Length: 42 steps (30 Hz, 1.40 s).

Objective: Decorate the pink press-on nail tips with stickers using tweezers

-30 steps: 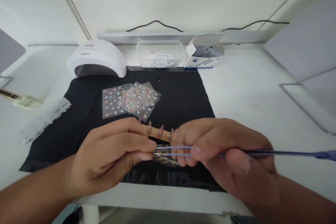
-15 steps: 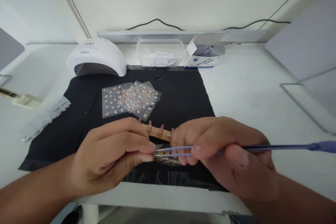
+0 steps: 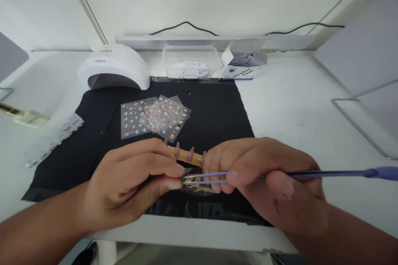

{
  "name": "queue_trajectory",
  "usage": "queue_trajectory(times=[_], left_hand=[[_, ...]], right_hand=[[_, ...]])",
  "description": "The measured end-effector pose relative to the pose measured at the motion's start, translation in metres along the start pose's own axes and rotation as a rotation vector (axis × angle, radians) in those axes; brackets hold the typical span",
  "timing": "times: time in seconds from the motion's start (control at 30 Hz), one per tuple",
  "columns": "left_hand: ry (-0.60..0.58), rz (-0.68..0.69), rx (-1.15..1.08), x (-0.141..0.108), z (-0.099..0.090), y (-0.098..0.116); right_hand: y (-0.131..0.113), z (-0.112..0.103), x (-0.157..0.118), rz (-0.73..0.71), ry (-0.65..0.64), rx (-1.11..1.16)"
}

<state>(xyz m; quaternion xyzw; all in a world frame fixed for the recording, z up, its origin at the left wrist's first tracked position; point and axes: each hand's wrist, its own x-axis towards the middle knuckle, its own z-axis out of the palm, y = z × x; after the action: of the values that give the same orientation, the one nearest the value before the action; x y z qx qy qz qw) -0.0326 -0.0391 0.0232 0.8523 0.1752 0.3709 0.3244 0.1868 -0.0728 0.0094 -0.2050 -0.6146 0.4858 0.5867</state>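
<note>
My right hand (image 3: 261, 178) is closed around a pair of purple tweezers (image 3: 338, 173), whose pale tips point left. Those tips meet the pinched thumb and forefinger of my left hand (image 3: 137, 182); what lies between these fingers is too small to make out. Under the tips is a clear sheet (image 3: 199, 188) with gold and dark patterns, partly hidden by my fingers. Just beyond, a wooden strip (image 3: 183, 154) carries several pinkish pointed false nails (image 3: 190, 154). Both hands cover its ends.
Sticker sheets (image 3: 157, 118) overlap on the black mat (image 3: 214, 112). Behind stand a white nail lamp (image 3: 115, 64), a clear plastic box (image 3: 168, 64) and an alcohol pad box (image 3: 244, 72). At left lie a clear packet (image 3: 54, 138) and a polish bottle (image 3: 32, 119).
Both hands stay almost where they were, still meeting at the tweezers' tips. A little more of the patterned sheet shows beneath them.
</note>
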Motion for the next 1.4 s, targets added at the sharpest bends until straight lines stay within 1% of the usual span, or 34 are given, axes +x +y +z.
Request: queue_trajectory(times=[0.1, 0.27, 0.43, 0.6, 0.77, 0.9, 1.13, 1.4], left_hand=[[0.029, -0.022, -0.003, -0.0003, 0.0006, -0.0003], [0.06, -0.061, -0.03, -0.0006, 0.0021, -0.0005], [0.075, -0.07, -0.068, -0.0017, 0.003, -0.0011], [0.089, -0.113, -0.087, -0.0027, 0.0033, -0.001], [0.12, -0.164, -0.116, -0.0047, 0.0042, -0.0022], [0.11, -0.187, -0.161, -0.0046, 0.0038, -0.0032], [0.129, -0.19, -0.229, -0.0043, 0.0043, -0.0045], [0.07, -0.187, -0.226, -0.0054, 0.0026, -0.005]], right_hand=[[-0.0002, 0.001, 0.0011, -0.005, 0.023, 0.0], [0.0014, 0.0003, 0.0014, -0.016, 0.02, -0.006], [0.0023, 0.0003, 0.0017, -0.039, 0.017, -0.005], [0.0022, 0.001, 0.0016, -0.023, 0.045, -0.014], [0.004, 0.0013, 0.0025, -0.048, 0.056, -0.011], [0.005, 0.0012, 0.0032, -0.074, 0.057, -0.007], [0.0075, 0.001, 0.0053, -0.119, 0.05, -0.012], [0.0078, 0.0021, 0.0043, -0.104, 0.059, -0.003]])
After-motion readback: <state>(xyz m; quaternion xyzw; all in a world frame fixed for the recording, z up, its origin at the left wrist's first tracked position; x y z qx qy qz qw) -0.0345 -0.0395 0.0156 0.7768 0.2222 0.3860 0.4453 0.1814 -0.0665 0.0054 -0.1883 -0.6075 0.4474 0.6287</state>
